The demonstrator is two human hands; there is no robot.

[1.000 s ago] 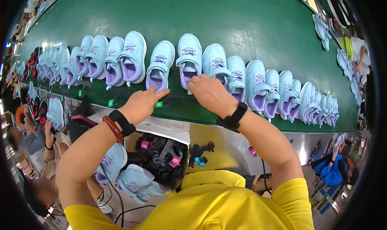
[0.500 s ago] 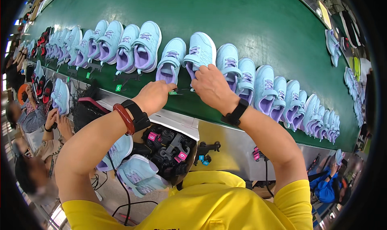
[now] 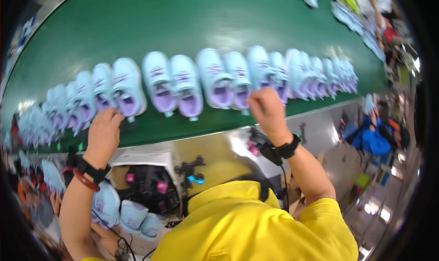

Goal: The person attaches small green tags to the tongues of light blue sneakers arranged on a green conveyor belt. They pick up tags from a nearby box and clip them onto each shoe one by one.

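Note:
Light blue sneakers with purple linings stand in a long row on the green tabletop (image 3: 196, 18), toes away from me. My left hand (image 3: 104, 135) is at the heel of a blue sneaker (image 3: 125, 82) left of centre; its fingers are loosely bent, thumb apart, and nothing shows in them. My right hand (image 3: 270, 114) hovers beside the heel of another blue sneaker (image 3: 238, 75), fingers loosely curled with a gap at the thumb. No held thing is visible there. Between my hands stand a sneaker (image 3: 158, 78) and its mate (image 3: 186, 80). Motion blurs both hands.
Below the table edge, a white box (image 3: 141, 158) holds black shoe hangers with pink tags. Black hangers with blue tags (image 3: 190, 172) lie beside it. More sneakers (image 3: 106, 204) are low at left. A person in blue (image 3: 372, 135) works at far right.
The view has swung to the right along the row. My hands have come off the middle sneakers and moved farther apart; the left is now lower left, the right farther right.

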